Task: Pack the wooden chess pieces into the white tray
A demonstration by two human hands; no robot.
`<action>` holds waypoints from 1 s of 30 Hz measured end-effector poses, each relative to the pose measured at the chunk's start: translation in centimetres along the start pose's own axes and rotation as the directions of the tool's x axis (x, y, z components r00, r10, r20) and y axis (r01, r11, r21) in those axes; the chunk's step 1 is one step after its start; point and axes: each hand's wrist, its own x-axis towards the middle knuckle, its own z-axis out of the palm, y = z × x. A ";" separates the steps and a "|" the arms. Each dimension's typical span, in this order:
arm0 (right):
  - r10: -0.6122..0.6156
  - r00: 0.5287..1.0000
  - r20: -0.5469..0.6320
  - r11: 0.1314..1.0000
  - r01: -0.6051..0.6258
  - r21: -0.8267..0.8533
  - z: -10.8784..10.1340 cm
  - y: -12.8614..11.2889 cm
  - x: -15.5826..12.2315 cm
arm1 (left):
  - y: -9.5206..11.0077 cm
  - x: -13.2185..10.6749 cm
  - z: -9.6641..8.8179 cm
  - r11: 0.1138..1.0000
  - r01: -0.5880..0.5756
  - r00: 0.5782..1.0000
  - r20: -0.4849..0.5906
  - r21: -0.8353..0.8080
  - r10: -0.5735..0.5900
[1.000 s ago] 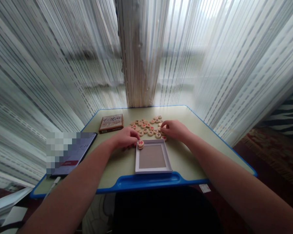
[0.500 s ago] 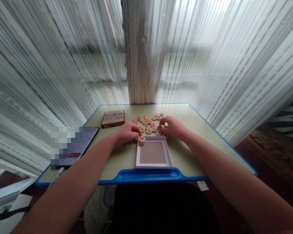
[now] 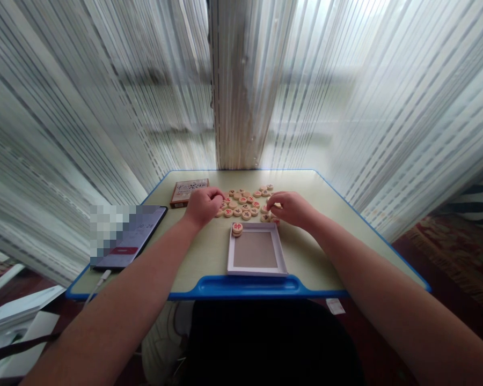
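Wooden Chinese chess pieces (image 3: 244, 207) with red or black characters lie spread between my hands, some blank side up. My left hand (image 3: 204, 206) is at the left edge of the spread, fingers curled together; whatever they hold is hidden. At the right edge my right hand (image 3: 292, 208) bends over the pieces, its fingertips closed around one that is partly covered. Nearer me lies an open white box tray (image 3: 280, 249). In its far left corner is a short stack of pieces, topped by a red-lettered piece (image 3: 237, 227).
A decorated box lid (image 3: 181, 194) lies at the back left, partly behind my left hand. A tablet (image 3: 145, 236) with a white cable (image 3: 100, 281) rests on the left side. The table's blue edge has a shallow trough (image 3: 247, 284) in front. Striped curtains (image 3: 241, 96) hang behind.
My left hand has moved from beside the tray's far left corner away from me to the spread's left edge. My right hand stays by the right-hand pieces. The view has shifted slightly.
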 end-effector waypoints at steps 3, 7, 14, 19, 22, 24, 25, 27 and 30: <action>0.171 0.982 -0.076 0.973 -0.181 -0.141 -0.4 0.6 0.1 | -0.5 0.1 0.4 0.988 -0.130 0.991 0.040 0.080 0.128; 0.337 0.941 -0.018 0.912 -0.331 -0.244 -0.5 1.3 0.2 | -0.7 0.1 1.3 0.918 -0.381 0.905 0.252 0.114 0.344; 0.332 0.943 0.032 0.942 -0.329 -0.073 0.4 0.8 0.5 | -0.4 0.1 1.9 0.898 -0.424 0.867 0.337 0.113 0.367; 0.286 0.958 0.002 0.958 -0.286 0.026 1.1 0.7 0.7 | -0.6 0.2 2.4 0.915 -0.348 0.912 0.298 0.204 0.281; 0.270 0.963 0.005 0.962 -0.270 0.049 1.1 0.7 0.8 | -0.6 0.4 2.7 0.916 -0.318 0.925 0.292 0.244 0.243; 0.299 0.954 0.016 0.951 -0.300 0.070 1.0 0.7 0.8 | -0.6 0.5 2.9 0.921 -0.297 0.934 0.275 0.252 0.226; 0.311 0.950 0.014 0.947 -0.311 0.079 1.0 0.8 0.8 | -0.6 0.5 3.0 0.922 -0.294 0.936 0.271 0.253 0.224; 0.308 0.951 -0.017 0.949 -0.306 0.077 1.1 1.1 0.9 | -0.6 0.7 3.1 0.919 -0.303 0.933 0.275 0.253 0.232; 0.252 0.966 -0.064 0.968 -0.251 0.023 1.4 1.7 0.9 | -0.6 0.9 3.1 0.912 -0.324 0.924 0.292 0.252 0.248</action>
